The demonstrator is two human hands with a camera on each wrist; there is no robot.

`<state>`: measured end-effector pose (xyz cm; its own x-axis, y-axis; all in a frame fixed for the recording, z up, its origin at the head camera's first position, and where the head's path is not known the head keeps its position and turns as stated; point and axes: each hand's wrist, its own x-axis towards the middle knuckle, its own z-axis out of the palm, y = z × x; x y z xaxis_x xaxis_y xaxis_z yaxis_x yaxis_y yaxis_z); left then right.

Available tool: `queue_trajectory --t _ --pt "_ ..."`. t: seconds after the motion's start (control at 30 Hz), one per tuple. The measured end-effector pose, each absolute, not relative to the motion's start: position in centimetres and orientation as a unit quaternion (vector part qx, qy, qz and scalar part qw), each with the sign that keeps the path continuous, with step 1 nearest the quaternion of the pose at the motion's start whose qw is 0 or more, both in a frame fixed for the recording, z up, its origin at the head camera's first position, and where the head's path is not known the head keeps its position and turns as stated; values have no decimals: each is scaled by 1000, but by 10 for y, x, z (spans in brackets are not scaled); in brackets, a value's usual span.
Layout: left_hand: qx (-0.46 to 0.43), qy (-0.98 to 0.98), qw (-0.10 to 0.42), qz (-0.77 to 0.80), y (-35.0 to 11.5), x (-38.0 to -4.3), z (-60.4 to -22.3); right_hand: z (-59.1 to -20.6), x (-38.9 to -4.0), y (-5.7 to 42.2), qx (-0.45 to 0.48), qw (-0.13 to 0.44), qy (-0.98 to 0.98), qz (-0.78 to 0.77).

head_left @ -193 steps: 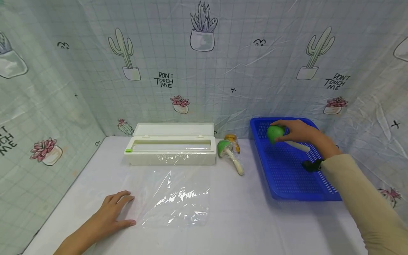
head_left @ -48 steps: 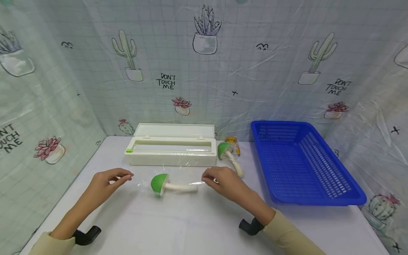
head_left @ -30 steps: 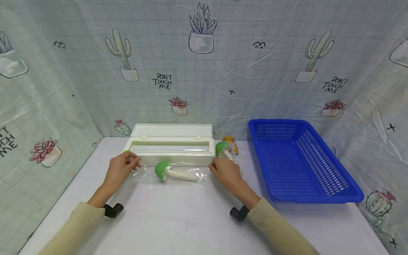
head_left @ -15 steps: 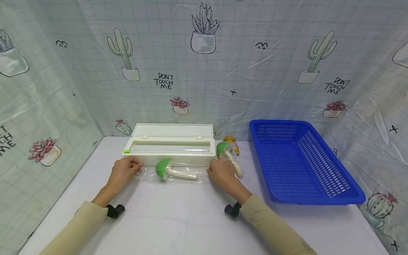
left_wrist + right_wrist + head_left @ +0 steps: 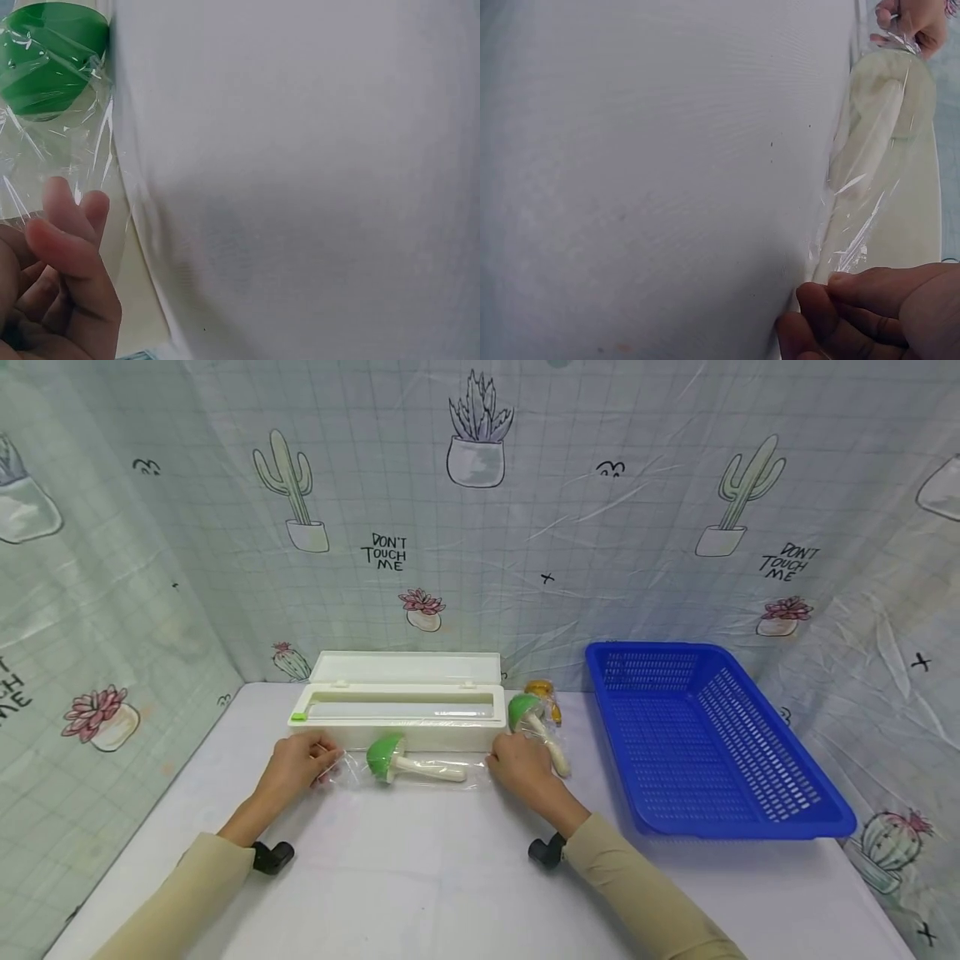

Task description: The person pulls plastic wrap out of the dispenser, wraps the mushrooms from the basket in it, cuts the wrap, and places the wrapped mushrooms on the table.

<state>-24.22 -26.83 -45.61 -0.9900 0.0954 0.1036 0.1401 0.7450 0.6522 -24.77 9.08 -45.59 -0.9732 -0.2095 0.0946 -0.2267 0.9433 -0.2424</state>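
Note:
A toy mushroom (image 5: 386,758) with a green cap and white stem lies wrapped in clear cling film (image 5: 348,772), just in front of the white film dispenser (image 5: 408,737). My left hand (image 5: 298,760) pinches the film's gathered left end, beyond the cap. At the stem end, my right hand (image 5: 521,767) pinches the film's other end. In the left wrist view, the green cap (image 5: 52,64) shows under creased film above my left fingers (image 5: 71,255). The right wrist view has the pale stem (image 5: 874,139) running away from my right fingers (image 5: 870,289).
Behind my right hand lie another wrapped green-capped mushroom (image 5: 553,752) and a small wrapped yellow-orange item (image 5: 542,689). A blue plastic basket (image 5: 630,777) stands at the right. The dispenser's lid (image 5: 408,667) is raised against the patterned curtain (image 5: 525,527).
Earlier my right hand held the mushroom over the basket, with film flat on the table. The mushroom is now wrapped and closer to the dispenser; lately my left hand has shifted slightly inward.

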Motion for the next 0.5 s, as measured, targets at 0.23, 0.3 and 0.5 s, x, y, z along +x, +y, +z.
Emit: queue_trajectory --t 0.23,0.3,0.5 --pt "-76 -922 15 -378 -274 -243 -457 -455 -247 92 120 37 -983 136" --pt "-70 -912 0 -404 -275 -241 -454 -453 -245 93 121 36 -981 146" --pt "-51 -854 -43 -515 -278 -235 -442 -445 -238 98 117 28 -975 188"
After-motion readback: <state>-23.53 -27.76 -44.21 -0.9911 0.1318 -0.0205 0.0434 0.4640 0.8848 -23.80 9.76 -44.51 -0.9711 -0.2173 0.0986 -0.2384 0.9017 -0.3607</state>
